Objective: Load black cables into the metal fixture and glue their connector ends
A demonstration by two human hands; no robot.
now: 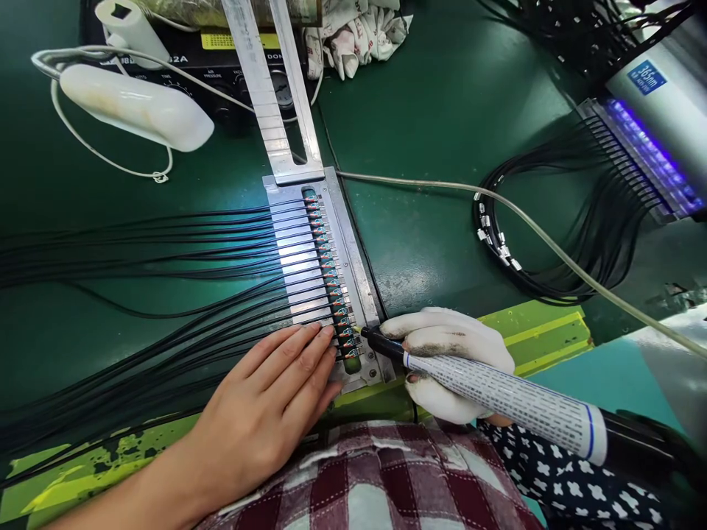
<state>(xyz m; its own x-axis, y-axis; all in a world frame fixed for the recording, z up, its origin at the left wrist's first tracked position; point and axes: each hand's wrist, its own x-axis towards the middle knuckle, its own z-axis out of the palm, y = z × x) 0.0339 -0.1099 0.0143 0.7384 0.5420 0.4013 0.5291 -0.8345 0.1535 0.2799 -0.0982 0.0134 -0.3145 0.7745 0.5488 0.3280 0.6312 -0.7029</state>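
Observation:
My left hand [276, 390] is bare and lies flat, fingers together, pressing several black cables [166, 309] against a metal fixture [325, 280]. The fixture holds a row of small connector ends [331, 280] side by side. My right hand [447, 353] wears a soiled white glove and grips a pen-shaped dispenser [497, 390] with a printed barrel. Its black tip [367, 335] touches the connector row near the fixture's lower end. A clear tube [524, 221] runs from the dispenser's rear across the table.
A coil of black cables [552, 221] leads to a UV lamp unit [652, 140] at the right. At the back stand a black control box [221, 66], a white handle [132, 107] with cord, and a crumpled cloth [359, 33]. The green mat has yellow edging [541, 335].

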